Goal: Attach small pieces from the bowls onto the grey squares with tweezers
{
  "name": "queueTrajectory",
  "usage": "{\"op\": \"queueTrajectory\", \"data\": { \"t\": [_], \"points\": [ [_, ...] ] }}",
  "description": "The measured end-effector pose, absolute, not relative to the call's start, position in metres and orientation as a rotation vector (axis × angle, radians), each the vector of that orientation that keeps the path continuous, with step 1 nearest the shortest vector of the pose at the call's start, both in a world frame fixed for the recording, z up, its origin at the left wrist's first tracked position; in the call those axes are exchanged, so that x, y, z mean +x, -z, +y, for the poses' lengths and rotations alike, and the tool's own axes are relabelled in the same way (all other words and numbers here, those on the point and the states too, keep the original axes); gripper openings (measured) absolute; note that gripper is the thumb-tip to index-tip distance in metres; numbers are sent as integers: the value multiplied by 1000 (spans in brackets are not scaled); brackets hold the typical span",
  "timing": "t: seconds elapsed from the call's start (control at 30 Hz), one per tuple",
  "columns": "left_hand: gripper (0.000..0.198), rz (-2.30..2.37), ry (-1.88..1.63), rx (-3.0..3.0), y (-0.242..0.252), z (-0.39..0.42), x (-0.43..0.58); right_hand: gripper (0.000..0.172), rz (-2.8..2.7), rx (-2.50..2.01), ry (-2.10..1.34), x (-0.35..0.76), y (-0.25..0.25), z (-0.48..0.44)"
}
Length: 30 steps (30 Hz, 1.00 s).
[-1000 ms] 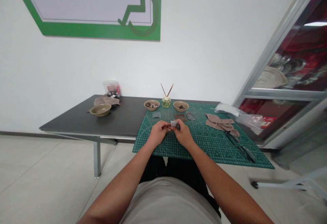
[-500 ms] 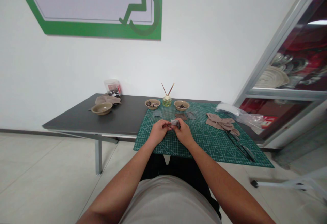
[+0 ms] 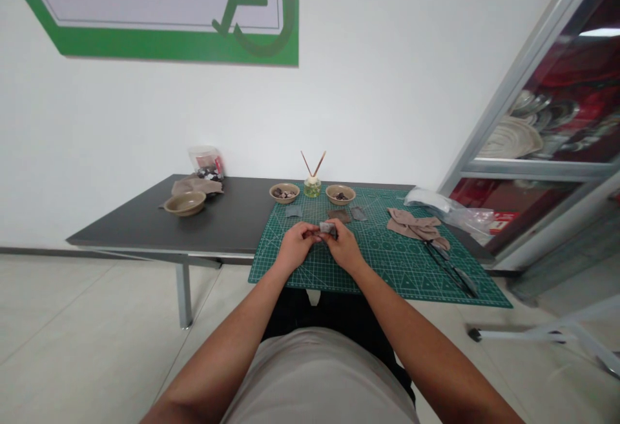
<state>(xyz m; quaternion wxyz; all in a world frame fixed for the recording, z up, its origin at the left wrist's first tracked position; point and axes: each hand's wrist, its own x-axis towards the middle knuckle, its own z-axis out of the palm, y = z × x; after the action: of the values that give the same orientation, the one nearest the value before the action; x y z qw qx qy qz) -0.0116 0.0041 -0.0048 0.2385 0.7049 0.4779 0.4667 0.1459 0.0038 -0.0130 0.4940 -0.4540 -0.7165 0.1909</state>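
Over the green cutting mat [image 3: 387, 275], my two hands meet close together. My right hand [image 3: 346, 246] pinches a small grey sheet [image 3: 327, 227], folded or bent, that looks like sandpaper. My left hand [image 3: 296, 243] is closed, its fingertips pressed against a tiny dark piece beside the sheet, too small to name. Just beyond the hands lie a blue-grey square [image 3: 293, 211], a brown square [image 3: 338, 216] and a grey square [image 3: 358, 213]. Behind them stand a left bowl [image 3: 285, 201] and a right bowl [image 3: 340, 203], both holding small dark and pale pieces.
Between the bowls stands a glass jar [image 3: 312, 188] with two thin sticks. To the right lie a brown cloth [image 3: 414, 225], dark long-handled tools [image 3: 450, 269] and a plastic bag [image 3: 455, 211]. At left are another bowl [image 3: 185, 206], a cloth [image 3: 194, 185] and a clear tub [image 3: 207, 161].
The whole view has shifted slightly, so things appear a little further left and higher. Both hands keep their pinch around the grey sheet and small piece, with only slight finger movement.
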Motion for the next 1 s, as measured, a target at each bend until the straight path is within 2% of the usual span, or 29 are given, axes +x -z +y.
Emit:
{"op": "queueTrajectory", "data": {
  "t": [1.0],
  "points": [
    [16,1310,-1242,1821,9,7,-11,13,-1673,-1184,-409,146,14,5]
  ]
}}
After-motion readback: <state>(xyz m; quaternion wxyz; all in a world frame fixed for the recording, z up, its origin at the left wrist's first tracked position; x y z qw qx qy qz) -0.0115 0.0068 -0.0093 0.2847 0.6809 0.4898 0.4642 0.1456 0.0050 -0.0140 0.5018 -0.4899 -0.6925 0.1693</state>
